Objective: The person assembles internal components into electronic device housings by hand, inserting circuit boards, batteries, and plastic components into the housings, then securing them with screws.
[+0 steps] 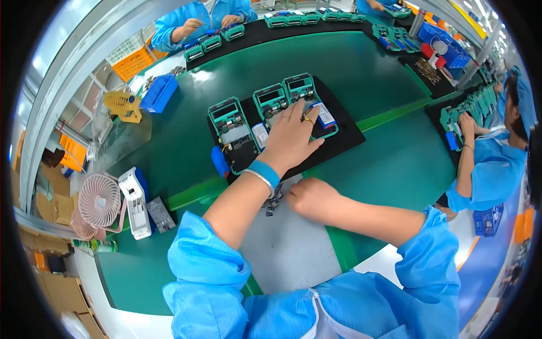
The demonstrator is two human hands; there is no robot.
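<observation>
My left hand (pixel 291 135) lies over the green-framed device housings, palm down, with its fingers stretched out and nothing seen in its grip. Beneath its fingers is the middle housing (pixel 270 97), partly covered. The right housing (pixel 299 85) is beside the fingertips, and the left housing (pixel 226 116) stands apart with a blue part at its lower corner. All three rest on a black mat (pixel 345 133). My right hand (pixel 312 199) is closed, fingertips hidden, right beside several small black parts (pixel 272 206) on a grey sheet (pixel 288 248); what it pinches, if anything, cannot be made out.
At left are a pink fan (pixel 100 199), a white-and-blue device (pixel 135 203), a yellow fan (pixel 124 106) and a blue bin (pixel 160 93). Co-workers sit across the table (pixel 209 17) and at right (pixel 491 158), with more green housings (pixel 212 42) before them.
</observation>
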